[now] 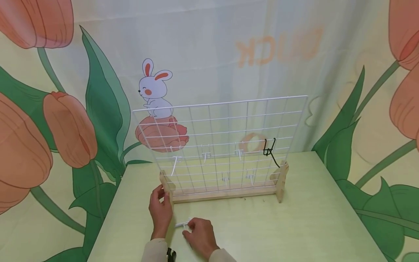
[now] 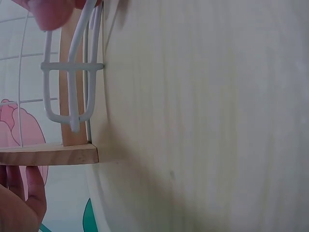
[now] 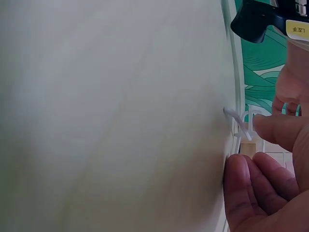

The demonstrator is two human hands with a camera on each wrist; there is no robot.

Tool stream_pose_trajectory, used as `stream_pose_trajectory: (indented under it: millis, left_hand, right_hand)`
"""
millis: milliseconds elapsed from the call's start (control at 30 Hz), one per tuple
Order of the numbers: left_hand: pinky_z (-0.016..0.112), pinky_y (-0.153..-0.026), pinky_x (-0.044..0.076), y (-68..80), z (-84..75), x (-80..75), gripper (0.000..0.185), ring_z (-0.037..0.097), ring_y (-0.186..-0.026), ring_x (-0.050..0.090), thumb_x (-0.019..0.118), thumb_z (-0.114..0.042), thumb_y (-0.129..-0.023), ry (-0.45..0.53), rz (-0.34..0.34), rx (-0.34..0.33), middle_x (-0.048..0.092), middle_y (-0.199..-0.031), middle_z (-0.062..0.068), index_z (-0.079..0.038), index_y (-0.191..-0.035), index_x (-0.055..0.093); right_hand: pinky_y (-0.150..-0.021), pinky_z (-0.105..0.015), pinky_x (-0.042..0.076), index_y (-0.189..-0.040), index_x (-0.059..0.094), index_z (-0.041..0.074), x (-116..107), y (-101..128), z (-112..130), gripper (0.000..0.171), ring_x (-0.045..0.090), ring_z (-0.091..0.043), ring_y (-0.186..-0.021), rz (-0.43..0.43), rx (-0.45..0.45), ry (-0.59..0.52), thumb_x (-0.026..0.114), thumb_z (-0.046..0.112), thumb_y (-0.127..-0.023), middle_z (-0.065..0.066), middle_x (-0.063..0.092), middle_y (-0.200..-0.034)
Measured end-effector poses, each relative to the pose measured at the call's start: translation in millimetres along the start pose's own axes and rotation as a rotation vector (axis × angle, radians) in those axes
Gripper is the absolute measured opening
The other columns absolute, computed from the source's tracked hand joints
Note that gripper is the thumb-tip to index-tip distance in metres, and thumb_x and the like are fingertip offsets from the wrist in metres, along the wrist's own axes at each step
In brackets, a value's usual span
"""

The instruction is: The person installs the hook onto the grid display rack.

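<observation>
White wire hook (image 1: 183,224), a small bent-wire clip, lies on the pale green tabletop (image 1: 294,225) just in front of the white wire grid panel (image 1: 222,142) standing in its light wooden base (image 1: 226,193). Going left to right: the left hand (image 1: 160,209) curls its fingers round the left wooden foot (image 1: 166,185) of the base, steadying the panel; just beside it, the right hand (image 1: 200,236) pinches the hook between thumb and fingertips (image 3: 270,130) close to the table surface, though the right wrist view is too tight to show how firm that pinch is. Several white hooks already hang on the grid's lower rows, and a black wire hook (image 1: 270,151) hangs near the right edge. As a judgement, the thin, smooth hook could slip from a shallow fingertip pinch, and pushing it against the grid could tip or slide the light panel if the steadying hand loosens.
</observation>
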State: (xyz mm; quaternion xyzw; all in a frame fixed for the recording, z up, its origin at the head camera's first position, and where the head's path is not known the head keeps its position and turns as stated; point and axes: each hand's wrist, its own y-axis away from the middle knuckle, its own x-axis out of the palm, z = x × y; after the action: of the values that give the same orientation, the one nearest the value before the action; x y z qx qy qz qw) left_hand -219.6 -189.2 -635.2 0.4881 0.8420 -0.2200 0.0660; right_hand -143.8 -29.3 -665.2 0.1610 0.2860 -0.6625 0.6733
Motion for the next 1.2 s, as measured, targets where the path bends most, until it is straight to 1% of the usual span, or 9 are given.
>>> stream_pose_trajectory:
  millis: [167,333,567,667,767,800,900,967,1200]
  left_hand:
    - [0.011,-0.080,0.050,-0.8,-0.1,0.5,0.037,0.027,-0.115,0.067,0.064,-0.008,-0.105,-0.012,-0.005,-0.011,0.068,-0.126,0.013,-0.011,-0.141,0.060]
    - [0.019,-0.080,0.055,-1.4,0.7,0.3,0.036,0.027,-0.113,0.068,0.065,-0.005,-0.103,-0.013,-0.029,0.007,0.069,-0.123,0.014,-0.009,-0.139,0.061]
    - [0.010,-0.079,0.049,-1.5,2.5,0.8,0.036,0.027,-0.115,0.067,0.064,-0.008,-0.105,-0.003,-0.007,-0.005,0.068,-0.125,0.013,-0.011,-0.140,0.061]
    - [0.022,-0.084,0.057,-1.2,0.9,0.5,0.036,0.028,-0.116,0.067,0.063,-0.009,-0.106,-0.009,0.006,-0.017,0.068,-0.126,0.013,-0.011,-0.142,0.060]
    - [0.032,-0.085,0.059,-0.5,-0.1,0.8,0.036,0.027,-0.115,0.067,0.063,-0.009,-0.106,-0.020,0.004,-0.018,0.068,-0.126,0.013,-0.011,-0.141,0.060]
    - [0.031,-0.085,0.059,-0.2,-0.2,1.1,0.036,0.027,-0.115,0.067,0.064,-0.009,-0.105,-0.018,0.003,-0.017,0.068,-0.126,0.013,-0.011,-0.141,0.060]
    - [0.020,-0.081,0.054,0.2,0.0,1.8,0.035,0.027,-0.114,0.067,0.064,-0.007,-0.105,-0.016,-0.011,-0.007,0.068,-0.124,0.014,-0.010,-0.140,0.061]
    - [0.016,-0.079,0.051,0.4,0.3,2.4,0.036,0.027,-0.113,0.066,0.064,-0.006,-0.104,-0.012,-0.022,-0.003,0.068,-0.123,0.015,-0.009,-0.139,0.061]
    - [0.017,-0.080,0.051,0.1,1.0,4.5,0.037,0.030,-0.112,0.067,0.064,-0.004,-0.104,-0.028,-0.039,0.010,0.068,-0.120,0.016,-0.008,-0.140,0.061]
  right_hand:
    - [-0.064,-0.023,0.049,-0.085,0.079,0.014,2,-3,3,0.018,0.055,0.002,-0.066,0.017,0.015,0.028,0.093,0.022,-0.077,0.009,0.070,-0.072]
    - [-0.063,-0.022,0.048,-0.083,0.079,0.014,5,-4,4,0.017,0.054,0.003,-0.065,0.017,0.007,0.026,0.093,0.019,-0.075,0.010,0.069,-0.071]
    - [-0.065,-0.021,0.051,-0.084,0.080,0.015,3,-2,4,0.014,0.060,0.003,-0.068,0.001,-0.041,0.047,0.090,0.010,-0.075,0.011,0.073,-0.074]
    - [-0.066,-0.022,0.052,-0.084,0.080,0.014,1,-1,3,0.015,0.062,0.001,-0.068,0.001,-0.056,0.048,0.089,0.008,-0.075,0.010,0.074,-0.074]
    - [-0.066,-0.023,0.053,-0.085,0.080,0.014,-3,0,3,0.014,0.063,0.000,-0.069,0.008,-0.055,0.040,0.089,0.007,-0.075,0.009,0.074,-0.075]
    - [-0.066,-0.023,0.053,-0.085,0.080,0.015,-4,0,2,0.015,0.063,0.000,-0.069,0.008,-0.055,0.043,0.089,0.007,-0.075,0.009,0.074,-0.075]
    - [-0.066,-0.023,0.052,-0.085,0.080,0.015,-8,0,-1,0.015,0.062,0.000,-0.069,0.007,-0.050,0.054,0.089,0.007,-0.075,0.009,0.074,-0.076]
    - [-0.066,-0.023,0.052,-0.085,0.080,0.015,-11,0,-3,0.016,0.062,0.000,-0.070,0.006,-0.053,0.062,0.089,0.007,-0.075,0.009,0.074,-0.076]
    - [-0.070,-0.027,0.055,-0.087,0.080,0.012,-23,-3,-9,0.015,0.065,-0.003,-0.073,0.018,-0.037,0.055,0.088,0.005,-0.077,0.005,0.077,-0.079]
